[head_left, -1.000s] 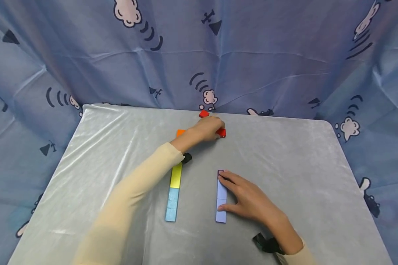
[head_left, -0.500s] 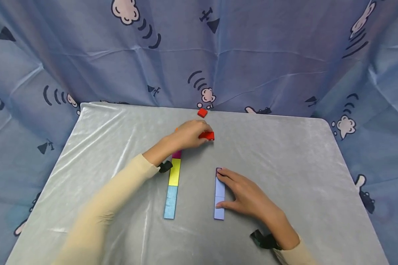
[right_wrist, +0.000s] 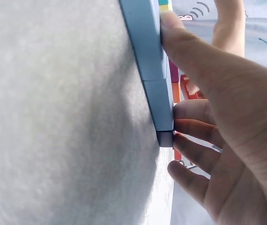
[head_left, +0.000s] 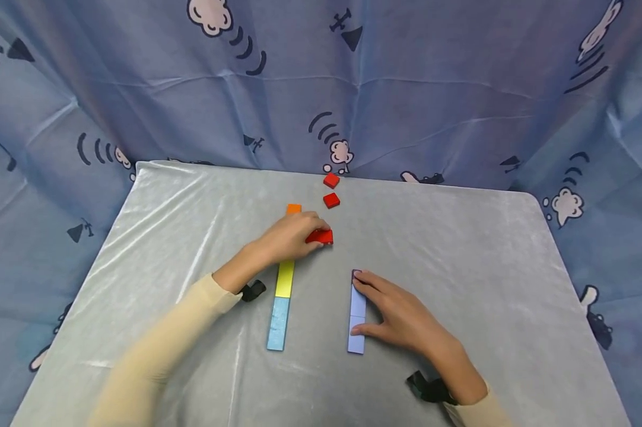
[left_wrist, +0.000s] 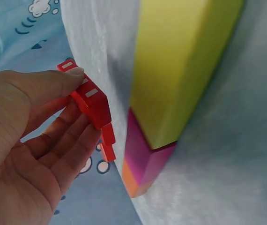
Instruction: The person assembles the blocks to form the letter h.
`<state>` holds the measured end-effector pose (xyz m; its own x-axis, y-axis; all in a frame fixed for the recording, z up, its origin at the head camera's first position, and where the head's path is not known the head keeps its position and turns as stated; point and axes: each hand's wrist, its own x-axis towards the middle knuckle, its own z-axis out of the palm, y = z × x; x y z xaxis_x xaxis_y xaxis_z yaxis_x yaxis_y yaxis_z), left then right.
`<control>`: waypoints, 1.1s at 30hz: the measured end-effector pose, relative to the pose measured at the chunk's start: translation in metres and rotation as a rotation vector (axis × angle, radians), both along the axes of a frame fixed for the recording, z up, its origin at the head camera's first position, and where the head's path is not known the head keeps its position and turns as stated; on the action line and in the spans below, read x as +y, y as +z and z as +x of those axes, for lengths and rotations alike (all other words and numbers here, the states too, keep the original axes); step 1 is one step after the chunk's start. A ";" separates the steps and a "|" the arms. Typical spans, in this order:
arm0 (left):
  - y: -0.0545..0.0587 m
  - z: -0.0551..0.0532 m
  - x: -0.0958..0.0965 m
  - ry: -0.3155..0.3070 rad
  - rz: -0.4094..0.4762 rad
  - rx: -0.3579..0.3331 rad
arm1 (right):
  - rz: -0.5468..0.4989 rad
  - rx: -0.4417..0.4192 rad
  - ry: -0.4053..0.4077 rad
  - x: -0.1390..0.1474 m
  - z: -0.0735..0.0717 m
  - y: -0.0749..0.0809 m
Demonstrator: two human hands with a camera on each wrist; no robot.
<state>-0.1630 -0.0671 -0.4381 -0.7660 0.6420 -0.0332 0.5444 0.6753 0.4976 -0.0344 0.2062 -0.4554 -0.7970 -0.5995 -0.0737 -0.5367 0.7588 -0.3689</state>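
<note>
My left hand [head_left: 291, 236] pinches a red block [left_wrist: 93, 104] with white marks between thumb and fingers, just right of a row of blocks. That row runs orange [head_left: 294, 207], magenta [left_wrist: 143, 147], yellow [head_left: 285, 279] and light blue [head_left: 278, 323]; in the head view the hand covers the magenta one. My right hand [head_left: 406, 311] rests at a second row, two lavender blocks [head_left: 357, 303] with a dark purple block [right_wrist: 165, 138] at the far end. Thumb and fingers touch the same long side of it, spread and gently bent.
Two red blocks lie near the table's far edge, one [head_left: 331, 180] behind the other [head_left: 331, 200]. A silvery cloth [head_left: 460, 249] covers the table. Blue patterned curtain [head_left: 433, 89] hangs behind and at both sides. Dark straps [head_left: 253, 290] sit at the wrists.
My left hand has come back from the far side, toward the near left, carrying the red block. The second loose red block now shows uncovered. The right hand stays in place.
</note>
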 end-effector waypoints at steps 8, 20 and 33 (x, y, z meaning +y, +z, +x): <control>-0.011 0.012 -0.002 -0.005 0.003 -0.024 | -0.004 -0.006 -0.009 0.002 0.000 0.001; -0.015 0.024 -0.007 0.033 -0.027 -0.037 | -0.004 -0.001 0.001 0.001 0.001 0.000; -0.015 0.028 -0.009 0.015 -0.057 0.009 | -0.003 -0.008 0.003 0.001 0.000 -0.001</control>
<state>-0.1349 -0.0759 -0.4536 -0.7759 0.6277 -0.0631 0.5381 0.7107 0.4531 -0.0345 0.2069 -0.4565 -0.7948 -0.6018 -0.0785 -0.5358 0.7565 -0.3750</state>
